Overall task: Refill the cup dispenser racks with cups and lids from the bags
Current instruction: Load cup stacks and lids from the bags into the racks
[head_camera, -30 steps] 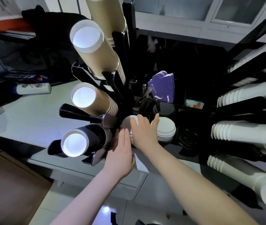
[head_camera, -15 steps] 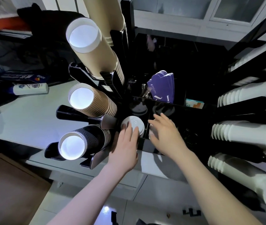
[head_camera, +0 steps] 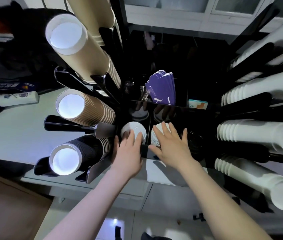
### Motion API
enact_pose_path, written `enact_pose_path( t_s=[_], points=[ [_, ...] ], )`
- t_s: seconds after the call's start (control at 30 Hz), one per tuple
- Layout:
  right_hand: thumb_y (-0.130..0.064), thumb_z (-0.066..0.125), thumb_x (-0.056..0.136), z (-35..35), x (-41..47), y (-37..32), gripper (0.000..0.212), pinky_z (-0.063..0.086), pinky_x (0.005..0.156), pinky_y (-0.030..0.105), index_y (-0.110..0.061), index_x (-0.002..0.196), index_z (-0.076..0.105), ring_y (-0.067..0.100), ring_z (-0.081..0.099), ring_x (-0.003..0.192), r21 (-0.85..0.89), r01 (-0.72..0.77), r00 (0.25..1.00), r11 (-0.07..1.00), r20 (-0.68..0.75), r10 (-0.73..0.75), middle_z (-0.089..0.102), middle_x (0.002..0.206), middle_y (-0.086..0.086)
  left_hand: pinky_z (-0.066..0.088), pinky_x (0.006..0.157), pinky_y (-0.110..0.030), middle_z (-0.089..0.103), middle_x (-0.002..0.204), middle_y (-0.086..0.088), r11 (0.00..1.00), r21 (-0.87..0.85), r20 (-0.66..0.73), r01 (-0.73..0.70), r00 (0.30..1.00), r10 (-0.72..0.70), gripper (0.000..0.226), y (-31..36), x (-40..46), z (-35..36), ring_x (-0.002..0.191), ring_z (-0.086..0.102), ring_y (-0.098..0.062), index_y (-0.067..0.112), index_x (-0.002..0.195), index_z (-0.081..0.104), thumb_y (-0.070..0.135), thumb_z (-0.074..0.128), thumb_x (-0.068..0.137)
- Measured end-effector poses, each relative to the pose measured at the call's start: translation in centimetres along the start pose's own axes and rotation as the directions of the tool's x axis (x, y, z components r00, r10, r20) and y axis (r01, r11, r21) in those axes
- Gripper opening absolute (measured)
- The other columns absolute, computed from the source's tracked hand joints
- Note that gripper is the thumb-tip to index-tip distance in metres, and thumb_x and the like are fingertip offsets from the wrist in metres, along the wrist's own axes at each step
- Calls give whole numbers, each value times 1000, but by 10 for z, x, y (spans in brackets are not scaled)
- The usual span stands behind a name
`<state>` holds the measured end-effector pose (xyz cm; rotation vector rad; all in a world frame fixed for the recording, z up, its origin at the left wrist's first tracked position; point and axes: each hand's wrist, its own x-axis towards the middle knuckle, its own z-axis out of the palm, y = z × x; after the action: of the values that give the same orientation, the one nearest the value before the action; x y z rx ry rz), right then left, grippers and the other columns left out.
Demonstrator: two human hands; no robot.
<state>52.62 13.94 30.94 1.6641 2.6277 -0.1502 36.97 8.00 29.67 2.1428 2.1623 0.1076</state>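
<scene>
Looking down, we see the black dispenser rack [head_camera: 106,87] filling most of the view, its left arms carrying tan and black cup stacks [head_camera: 89,108] that point out toward us, while long white cup stacks [head_camera: 258,130] lie on the arms at our right. On the white counter [head_camera: 16,129] below, between those two banks, sit the low lid compartments, and that is where both hands work. Our left hand [head_camera: 128,153] lies with fingers nearly straight on the near edge of the left lid stack [head_camera: 133,130], thumb down along the stack's left side; it presses more than it grasps. Our right hand [head_camera: 170,146] is spread flat, fingers splayed and relaxed, resting over the right lid stack [head_camera: 156,135] and holding nothing. Both stacks stand upright in their wells (long axis vertical, tops facing us), directly ahead of the fingertips, each hand nearer its own stack, a thin black divider between them. We judge the next move turns on pressing straight down that axis to seat the lids. Behind them a purple pack of sleeves [head_camera: 163,87] stands in a rear slot
</scene>
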Motion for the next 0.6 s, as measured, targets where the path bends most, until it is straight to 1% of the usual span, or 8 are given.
enact_pose_path(
  t_s=[0.07, 0.13, 0.2, 0.27, 0.33, 0.4, 0.5, 0.6],
  points=[
    [-66, 26, 92, 0, -6, 3, 71, -16, 109, 60, -35, 152, 2, 20, -20, 146, 77, 31, 999, 997, 23, -33, -10, 161, -4, 6, 115, -52, -1, 159, -9, 999, -24, -17, -35, 999, 34, 82, 1, -3, -3, 144, 12, -26, 17, 151, 1, 32, 54, 90],
    [-56, 33, 95, 0, -12, 6, 65, -18, 108, 56, -33, 152, 13, 18, -20, 145, 211, 69, 996, 975, -64, -56, -6, 162, -7, 8, 116, -48, -1, 159, -9, 996, -43, -44, -73, 996, 71, 83, 1, -6, -5, 145, 7, -25, 17, 152, 0, 31, 53, 89],
    [-31, 45, 98, -1, -20, 13, 51, -5, 113, 56, -23, 147, 35, 22, -1, 148, 349, 75, 957, 934, -290, 31, 14, 161, -1, 8, 116, -44, 1, 159, -8, 993, -50, -76, -107, 992, 103, 83, 2, -7, -8, 147, 2, -24, 17, 152, 0, 31, 52, 88],
    [-8, 50, 93, -2, -27, 26, 45, 13, 114, 56, -11, 137, 50, 31, 25, 143, 411, 8, 887, 912, -424, 183, 39, 151, 9, 11, 117, -42, 2, 159, -9, 988, -51, -92, -145, 986, 140, 83, 4, -8, -11, 146, 5, -26, 17, 152, 1, 31, 51, 87],
    [-4, 49, 89, 0, -34, 39, 47, 16, 115, 54, -10, 136, 52, 30, 32, 140, 309, -175, 890, 935, -357, 285, 45, 146, 10, 15, 116, -41, 4, 159, -9, 982, -61, -96, -179, 980, 173, 83, 7, -9, -13, 142, 12, -27, 19, 153, 3, 30, 52, 86],
    [-9, 46, 89, 5, -39, 45, 54, 3, 115, 54, -20, 142, 45, 21, 23, 144, 121, -319, 927, 940, -168, 336, 36, 153, 2, 18, 114, -40, 5, 158, -8, 978, -77, -95, -196, 978, 188, 82, 11, -10, -13, 137, 16, -27, 22, 153, 5, 29, 53, 86],
    [-11, 42, 89, 12, -41, 45, 63, -5, 112, 61, -23, 149, 29, 18, 13, 147, -35, -291, 957, 956, -16, 290, 22, 159, -3, 17, 115, -41, 6, 158, -7, 974, -89, -77, -209, 976, 203, 79, 15, -11, -12, 138, 21, -29, 24, 152, 8, 28, 52, 87],
    [-8, 43, 89, 5, -41, 44, 59, -2, 114, 56, -21, 146, 36, 18, 20, 145, 79, -313, 944, 947, -85, 319, 30, 156, 0, 12, 116, -41, 7, 158, -8, 969, -125, -67, -212, 976, 205, 77, 17, -11, -11, 141, 20, -30, 24, 152, 9, 27, 52, 89]
  ],
)
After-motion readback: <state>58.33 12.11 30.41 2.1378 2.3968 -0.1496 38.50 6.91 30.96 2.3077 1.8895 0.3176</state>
